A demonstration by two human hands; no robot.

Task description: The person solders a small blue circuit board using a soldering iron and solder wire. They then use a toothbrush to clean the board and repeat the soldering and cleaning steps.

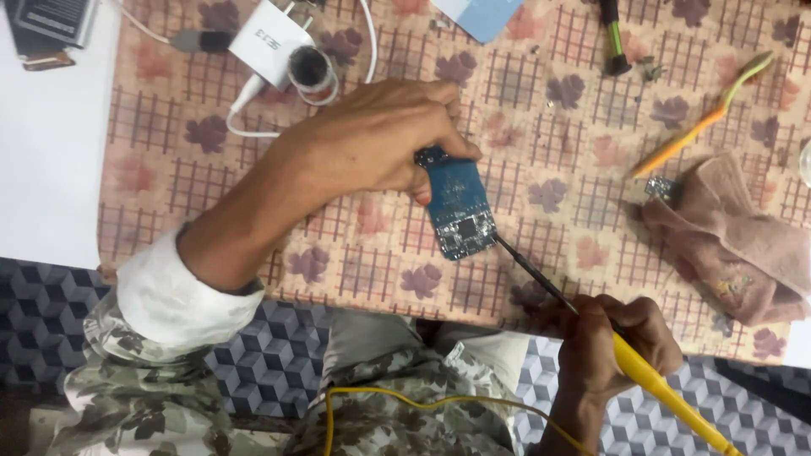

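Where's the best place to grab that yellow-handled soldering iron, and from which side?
Probably the yellow handle, approached from the person's side, as the right hand does. The dark metal shaft runs up-left to the blue circuit board, so that end is best avoided.

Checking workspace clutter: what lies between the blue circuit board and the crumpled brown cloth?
In the head view, only bare patterned tablecloth separates the blue circuit board from the brown cloth; the soldering iron passes below that stretch.

Light here is even and fairly bright, probably from overhead, casting only soft, short shadows under the left hand (380,139) and beside the circuit board (459,207) it pinches. No glare; detail looks smeared, softest below the right hand (610,342).
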